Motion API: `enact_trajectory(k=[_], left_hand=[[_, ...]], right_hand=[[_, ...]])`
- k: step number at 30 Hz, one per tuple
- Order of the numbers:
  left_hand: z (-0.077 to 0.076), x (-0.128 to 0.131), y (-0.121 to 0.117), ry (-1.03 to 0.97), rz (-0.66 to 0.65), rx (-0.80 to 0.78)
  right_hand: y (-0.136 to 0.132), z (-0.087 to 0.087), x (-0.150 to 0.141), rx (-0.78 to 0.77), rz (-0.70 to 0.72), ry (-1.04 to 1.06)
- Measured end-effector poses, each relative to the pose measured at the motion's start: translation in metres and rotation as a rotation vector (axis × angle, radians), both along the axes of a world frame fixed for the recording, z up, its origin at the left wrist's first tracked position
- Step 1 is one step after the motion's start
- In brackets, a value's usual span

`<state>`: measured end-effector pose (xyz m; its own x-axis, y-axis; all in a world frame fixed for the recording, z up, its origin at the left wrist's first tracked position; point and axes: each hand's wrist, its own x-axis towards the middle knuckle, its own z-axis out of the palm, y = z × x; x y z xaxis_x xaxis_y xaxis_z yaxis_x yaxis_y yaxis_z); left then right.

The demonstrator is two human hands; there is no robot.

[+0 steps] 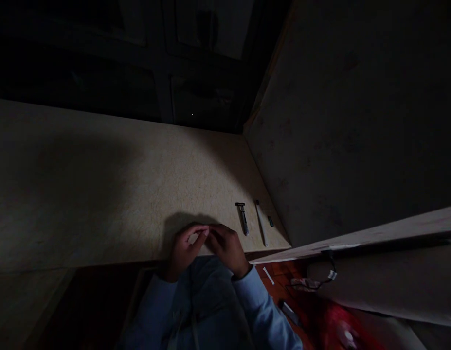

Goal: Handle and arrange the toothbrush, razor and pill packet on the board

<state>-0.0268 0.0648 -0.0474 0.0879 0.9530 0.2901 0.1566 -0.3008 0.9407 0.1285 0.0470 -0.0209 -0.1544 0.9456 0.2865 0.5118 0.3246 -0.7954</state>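
Observation:
My left hand [187, 249] and my right hand [228, 245] meet at the fingertips above the front edge of a pale speckled counter [145, 184]. Fingers and thumbs are pinched together; whatever lies between them, if anything, is too small and dark to make out. To the right of my right hand lies a razor [243, 218] with a dark handle, its head pointing away from me. Beside it is a white toothbrush [261, 223] with a dark head. A small dark cap-like piece [271, 221] rests farther right, near the wall. My hands are apart from these three.
A dark-framed window [163, 73] stands behind the counter, and a wall [342, 136] closes its right side. On the red floor at lower right are a white strip [268, 275], a black cable [329, 277] and a red bundle [342, 321]. The room is dim.

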Motion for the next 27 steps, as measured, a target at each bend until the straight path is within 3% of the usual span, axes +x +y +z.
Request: enact_trajectory(k=[6, 12, 27], left_hand=[[-0.003, 0.001, 0.001, -0.192, 0.084, -0.149], [0.0, 0.002, -0.002, -0.192, 0.06, -0.164], [-0.004, 0.001, -0.002, -0.173, 0.076, -0.177]], right_hand=[[0.008, -0.016, -0.017, -0.031, -0.064, 0.084], [0.001, -0.022, -0.011, 0.031, 0.019, 0.001], [0.003, -0.028, -0.011, 0.088, 0.029, -0.017]])
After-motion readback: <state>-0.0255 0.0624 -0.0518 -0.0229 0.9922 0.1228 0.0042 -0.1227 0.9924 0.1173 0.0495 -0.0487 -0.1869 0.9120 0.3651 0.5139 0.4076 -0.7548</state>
